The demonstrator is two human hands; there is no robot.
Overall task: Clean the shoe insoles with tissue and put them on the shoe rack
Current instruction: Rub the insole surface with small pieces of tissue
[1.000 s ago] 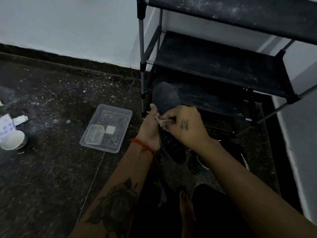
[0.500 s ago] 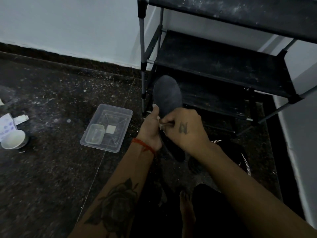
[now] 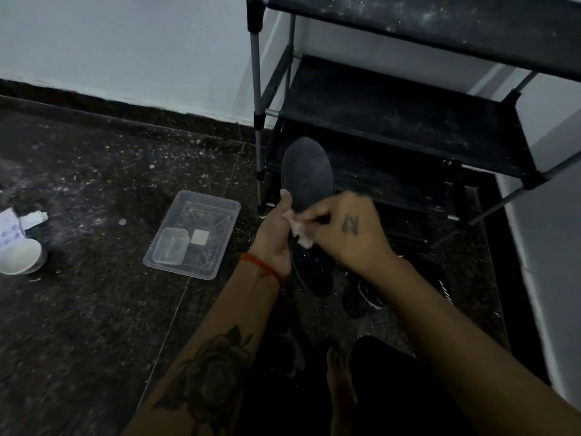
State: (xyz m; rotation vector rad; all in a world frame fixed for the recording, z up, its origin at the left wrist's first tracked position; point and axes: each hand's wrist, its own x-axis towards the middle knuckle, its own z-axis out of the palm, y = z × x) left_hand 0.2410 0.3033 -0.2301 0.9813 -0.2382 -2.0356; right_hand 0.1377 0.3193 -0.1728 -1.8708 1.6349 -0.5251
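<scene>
1. The left hand (image 3: 273, 234) grips a dark insole (image 3: 306, 174) by its left edge, thumb wrapped over the rim, and holds it off the floor with its rounded end pointing up and away.
2. The right hand (image 3: 344, 229) pinches a crumpled white tissue (image 3: 298, 229) and presses it against the middle of the insole.
3. The insole is held in front of the lowest shelf of the black shoe rack (image 3: 393, 111), which stands against the white wall.
4. A clear plastic tray (image 3: 217, 247) lies on the dark speckled floor (image 3: 94, 309) to the left of the hands, with a smaller clear tub (image 3: 171, 250) inside it.
5. A white bowl (image 3: 20, 256) sits on the floor at the far left edge, beside some white packaging (image 3: 9, 229).
6. A dark shoe (image 3: 364, 295) lies on the floor just below the right wrist.
</scene>
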